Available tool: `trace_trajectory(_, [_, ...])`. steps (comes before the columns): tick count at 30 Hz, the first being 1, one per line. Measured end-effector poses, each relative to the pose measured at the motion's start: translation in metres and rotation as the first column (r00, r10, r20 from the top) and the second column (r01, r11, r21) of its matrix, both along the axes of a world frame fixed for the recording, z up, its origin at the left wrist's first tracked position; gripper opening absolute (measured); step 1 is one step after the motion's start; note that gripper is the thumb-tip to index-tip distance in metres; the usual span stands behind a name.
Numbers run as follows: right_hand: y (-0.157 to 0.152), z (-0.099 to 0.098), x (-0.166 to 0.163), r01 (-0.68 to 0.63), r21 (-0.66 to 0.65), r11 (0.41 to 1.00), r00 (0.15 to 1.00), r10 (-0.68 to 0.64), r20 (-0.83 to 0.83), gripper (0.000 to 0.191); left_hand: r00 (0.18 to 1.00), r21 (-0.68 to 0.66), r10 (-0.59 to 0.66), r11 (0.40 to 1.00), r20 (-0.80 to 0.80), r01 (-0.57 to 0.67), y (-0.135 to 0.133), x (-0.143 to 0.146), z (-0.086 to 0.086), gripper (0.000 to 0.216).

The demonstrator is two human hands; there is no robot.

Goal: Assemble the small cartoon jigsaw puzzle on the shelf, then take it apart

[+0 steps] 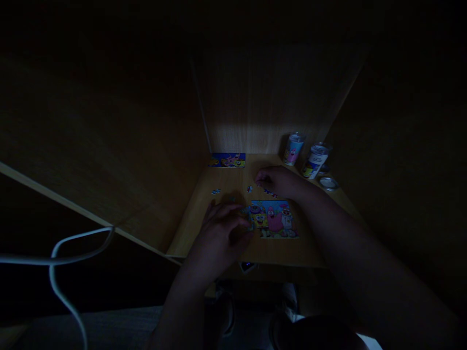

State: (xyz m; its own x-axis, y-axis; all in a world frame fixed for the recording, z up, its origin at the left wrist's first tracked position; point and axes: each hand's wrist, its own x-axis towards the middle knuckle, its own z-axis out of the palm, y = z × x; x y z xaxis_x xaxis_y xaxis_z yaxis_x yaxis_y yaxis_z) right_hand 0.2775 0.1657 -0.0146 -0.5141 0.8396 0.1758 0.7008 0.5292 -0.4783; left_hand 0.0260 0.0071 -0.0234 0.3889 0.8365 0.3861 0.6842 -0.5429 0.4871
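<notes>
A partly assembled cartoon jigsaw puzzle (275, 221) lies on the wooden surface, its left edge uneven. My left hand (222, 226) rests at that left edge, fingers apart and fingertips close to the puzzle; whether they touch it is hard to tell in the dim light. Behind the puzzle, my right hand (275, 179) is closed with its fingers curled together, and anything inside them is hidden. Just below it lie several loose puzzle pieces (270, 193). One more piece (249, 189) sits to the left of the right hand, and a small group of pieces (216, 191) is farther left.
A picture card (226, 160) lies against the back panel. At the back right stand two clear-topped cans (293, 149) with cartoon labels, with a round metal lid (329, 183) nearby. Wooden walls enclose the surface (226, 177). A white cable (54, 262) hangs at the lower left.
</notes>
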Motion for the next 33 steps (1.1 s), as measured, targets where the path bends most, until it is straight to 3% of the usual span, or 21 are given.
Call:
trace_trajectory(16, [0.001, -0.001, 0.001, 0.008, -0.016, 1.0, 1.0, -0.008, 0.012, 0.014, 0.997, -0.007, -0.076, 0.997, -0.002, 0.076, -0.001, -0.001, 0.004, 0.013])
trace_trajectory(33, [0.0, 0.0, 0.0, 0.011, -0.015, 1.0, 1.0, -0.01, 0.023, 0.015, 0.996, -0.051, -0.073, 0.996, -0.043, 0.071, -0.004, -0.001, 0.01, 0.017])
